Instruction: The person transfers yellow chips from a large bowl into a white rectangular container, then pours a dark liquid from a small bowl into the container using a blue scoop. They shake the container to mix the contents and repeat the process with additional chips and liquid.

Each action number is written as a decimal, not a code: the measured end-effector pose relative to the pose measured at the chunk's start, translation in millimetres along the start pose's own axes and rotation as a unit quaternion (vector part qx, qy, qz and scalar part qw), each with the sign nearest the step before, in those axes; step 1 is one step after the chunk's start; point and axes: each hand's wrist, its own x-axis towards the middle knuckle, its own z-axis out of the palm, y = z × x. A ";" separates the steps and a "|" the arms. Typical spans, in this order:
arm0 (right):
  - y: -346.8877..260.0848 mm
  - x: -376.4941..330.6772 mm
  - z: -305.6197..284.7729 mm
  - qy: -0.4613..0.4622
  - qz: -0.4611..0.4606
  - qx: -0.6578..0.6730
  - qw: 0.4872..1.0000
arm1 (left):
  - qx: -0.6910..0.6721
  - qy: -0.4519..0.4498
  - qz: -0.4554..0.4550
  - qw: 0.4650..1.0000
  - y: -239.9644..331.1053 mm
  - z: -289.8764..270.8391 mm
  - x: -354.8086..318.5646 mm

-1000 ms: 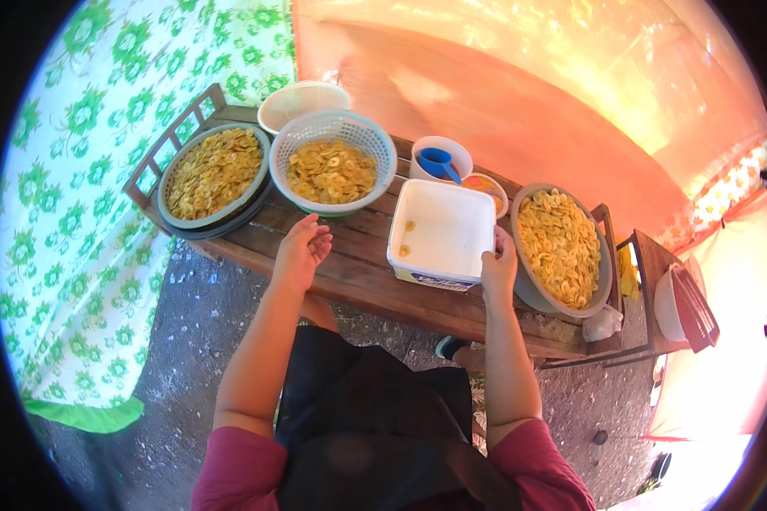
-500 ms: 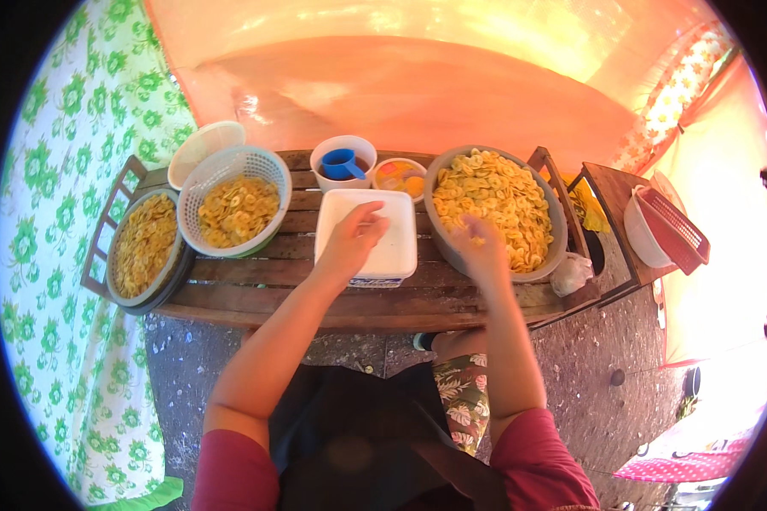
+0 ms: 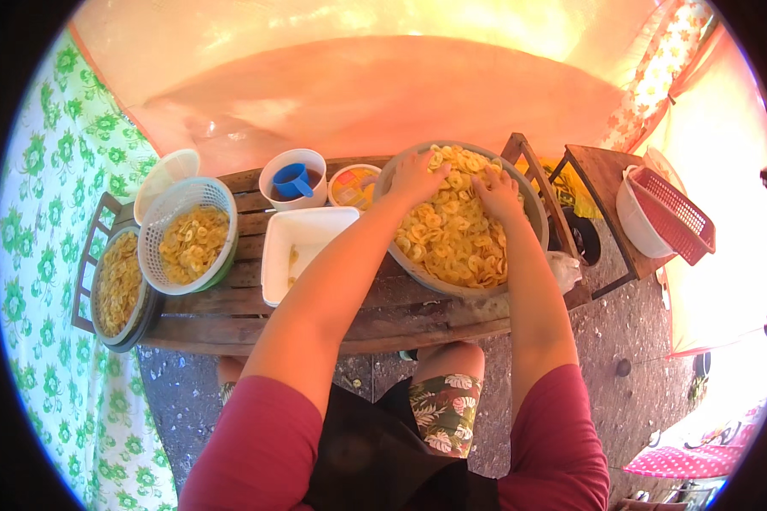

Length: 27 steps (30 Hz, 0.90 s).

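Though nearly round, the grey basin (image 3: 533, 208) mouth-up, long axis unclear.

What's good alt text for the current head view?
A person's left hand and right hand are spread over yellow slices in a round gray basin on a wooden bench. To the basin's left stand a white tub and a basket of more slices.

Two hands: one left hand (image 3: 419, 177), one right hand (image 3: 500, 194). Three heaps of chips (image 3: 464, 234), the single pieces too many to count, in three containers: one large basin (image 3: 473, 292), one white colander (image 3: 149, 245), one round grey container (image 3: 147, 294). One square tub (image 3: 296, 234), one round white tub (image 3: 273, 185), one blue scoop (image 3: 292, 180), one orange-topped tub (image 3: 349, 183), one pale lid (image 3: 158, 183), one plastic bag (image 3: 564, 271), one red basket (image 3: 669, 204), one white bowl (image 3: 639, 226). One counter (image 3: 204, 328), one side table (image 3: 592, 166).
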 end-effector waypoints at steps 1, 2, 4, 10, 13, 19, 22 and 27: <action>-3.3 -8.2 1.4 -0.005 -0.006 0.008 1.000 | 0.014 -0.007 -0.009 1.000 -0.8 5.7 7.0; -6.6 -16.3 0.6 -0.009 -0.012 0.016 1.000 | 0.027 -0.019 -0.020 0.999 -1.5 10.7 12.1; -8.3 -33.8 -7.0 -0.042 -0.025 0.029 0.998 | 0.074 -0.025 -0.021 0.997 -2.2 17.0 17.8; 9.7 -55.4 -39.3 -0.100 -0.061 0.104 0.988 | 0.131 -0.115 -0.021 0.984 7.4 17.9 6.2; 10.2 -57.6 -36.5 -0.090 -0.047 0.057 0.993 | 0.111 -0.156 0.000 0.982 16.5 17.2 -2.5; 0.6 -70.7 -18.1 -0.102 -0.073 0.108 0.986 | 0.106 -0.170 0.035 0.979 21.8 16.4 -13.0; -0.3 -72.7 -16.5 -0.073 -0.100 0.177 0.976 | 0.109 -0.155 0.047 0.981 28.9 21.7 -15.6; -1.8 -74.0 -20.2 -0.078 -0.091 0.351 0.929 | 0.013 -0.122 0.061 0.991 51.3 32.3 -21.5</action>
